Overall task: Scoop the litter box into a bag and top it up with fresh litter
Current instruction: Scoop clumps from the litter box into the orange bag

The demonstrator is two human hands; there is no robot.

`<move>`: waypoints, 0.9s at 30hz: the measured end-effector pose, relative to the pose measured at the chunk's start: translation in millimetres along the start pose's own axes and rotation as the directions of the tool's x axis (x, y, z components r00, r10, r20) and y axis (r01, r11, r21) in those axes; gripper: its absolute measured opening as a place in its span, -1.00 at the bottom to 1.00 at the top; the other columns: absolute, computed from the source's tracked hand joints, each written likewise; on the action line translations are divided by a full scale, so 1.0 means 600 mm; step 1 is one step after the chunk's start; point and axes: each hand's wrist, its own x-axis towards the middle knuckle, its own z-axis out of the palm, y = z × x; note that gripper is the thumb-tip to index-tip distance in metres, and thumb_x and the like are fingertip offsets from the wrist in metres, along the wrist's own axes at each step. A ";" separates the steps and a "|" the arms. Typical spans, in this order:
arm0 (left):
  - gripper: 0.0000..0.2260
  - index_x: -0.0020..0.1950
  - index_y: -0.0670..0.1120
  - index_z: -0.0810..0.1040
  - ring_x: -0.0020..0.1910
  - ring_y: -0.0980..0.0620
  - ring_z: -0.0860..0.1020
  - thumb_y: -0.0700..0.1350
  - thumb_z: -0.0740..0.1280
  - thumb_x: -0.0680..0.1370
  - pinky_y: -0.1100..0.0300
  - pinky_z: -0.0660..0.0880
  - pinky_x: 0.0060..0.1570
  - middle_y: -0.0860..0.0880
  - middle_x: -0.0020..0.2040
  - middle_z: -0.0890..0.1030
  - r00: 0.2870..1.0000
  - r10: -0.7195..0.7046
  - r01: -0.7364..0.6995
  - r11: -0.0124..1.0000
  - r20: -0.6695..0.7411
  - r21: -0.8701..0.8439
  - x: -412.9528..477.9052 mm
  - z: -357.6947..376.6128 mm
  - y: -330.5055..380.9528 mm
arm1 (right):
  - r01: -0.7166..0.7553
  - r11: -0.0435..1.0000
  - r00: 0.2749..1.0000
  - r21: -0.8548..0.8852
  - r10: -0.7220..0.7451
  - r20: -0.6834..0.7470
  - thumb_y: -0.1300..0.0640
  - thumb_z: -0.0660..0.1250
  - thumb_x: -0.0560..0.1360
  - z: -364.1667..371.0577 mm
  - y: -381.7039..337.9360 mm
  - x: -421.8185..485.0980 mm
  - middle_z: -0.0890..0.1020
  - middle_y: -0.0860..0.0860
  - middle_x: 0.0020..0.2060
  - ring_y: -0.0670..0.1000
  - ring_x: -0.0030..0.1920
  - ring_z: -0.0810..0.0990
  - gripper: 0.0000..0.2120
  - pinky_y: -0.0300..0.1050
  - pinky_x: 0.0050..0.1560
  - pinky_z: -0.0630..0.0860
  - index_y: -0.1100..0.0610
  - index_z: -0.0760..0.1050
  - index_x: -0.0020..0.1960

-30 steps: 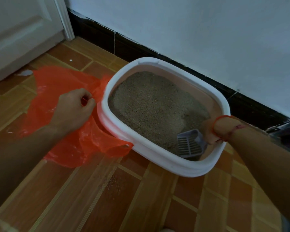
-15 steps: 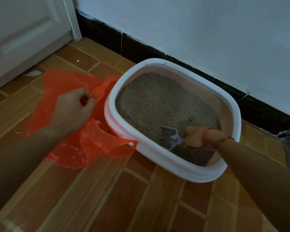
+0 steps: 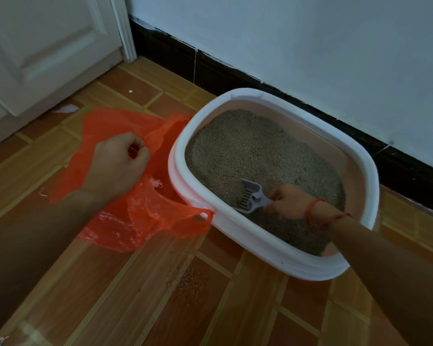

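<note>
Inside the litter box (image 3: 260, 237), by its left wall, the scoop (image 3: 250, 198) is gripped in the right hand (image 3: 289, 202), blade aimed left at the bag (image 3: 140, 221), whose edge is pinched just outside that wall by the left hand (image 3: 118, 166).

**Room corner seen from above**

Floor (image 3: 210, 308) of brown, wood-patterned tiles with paler joint strips. A plain pale wall (image 3: 310, 46) runs along the far side, edged at its foot by a dark skirting band (image 3: 175, 58) with a ragged upper line. Upper left: a white panelled door (image 3: 35, 46) beside a white frame (image 3: 121, 26). A white scrap (image 3: 65, 109) lies on the floor near the door. Lighting dim, with a bluish cast.
</note>
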 end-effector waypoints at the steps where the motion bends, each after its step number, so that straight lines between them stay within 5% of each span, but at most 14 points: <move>1: -0.94 -0.09 -0.15 0.60 -0.16 0.00 0.56 -0.20 0.34 0.54 0.15 0.44 -0.06 -0.05 -0.15 0.63 1.000 -0.001 0.001 1.000 0.002 -0.002 0.000 -0.001 0.001 | 0.007 1.000 1.000 0.015 -0.007 -0.006 0.14 0.37 0.52 -0.003 0.001 -0.001 0.64 0.14 -0.17 0.01 -0.25 0.56 -0.88 -0.07 -0.17 0.55 0.17 0.62 -0.02; 7: -0.93 -0.10 -0.14 0.60 -0.15 0.01 0.57 -0.19 0.33 0.54 0.13 0.47 -0.08 -0.04 -0.15 0.63 1.000 -0.015 0.015 1.000 0.015 -0.018 -0.001 -0.009 0.004 | 0.029 0.995 0.989 0.091 -0.015 -0.147 0.07 0.35 0.53 -0.018 0.010 -0.006 0.54 0.03 -0.35 -0.05 -0.41 0.45 -0.88 -0.18 -0.39 0.38 0.10 0.59 -0.13; 13: -0.93 -0.09 -0.11 0.59 -0.15 0.04 0.55 -0.17 0.32 0.56 0.20 0.38 -0.11 0.00 -0.15 0.62 0.999 -0.042 0.042 0.999 0.030 0.001 -0.002 -0.019 0.004 | 0.080 0.978 0.973 0.195 -0.034 -0.229 0.12 0.34 0.55 -0.038 0.012 -0.012 0.56 0.06 -0.32 0.00 -0.34 0.49 -0.91 -0.09 -0.27 0.45 0.14 0.55 -0.09; 27: -0.93 -0.10 -0.11 0.60 -0.18 0.03 0.56 -0.18 0.33 0.55 0.19 0.41 -0.16 0.01 -0.18 0.61 0.998 -0.050 0.050 0.999 0.025 -0.005 -0.001 -0.021 0.011 | 0.079 0.986 0.951 0.147 -0.031 -0.309 0.04 0.36 0.53 -0.047 0.014 -0.001 0.59 0.04 -0.21 0.00 -0.28 0.55 -0.87 -0.11 -0.25 0.50 0.09 0.54 0.01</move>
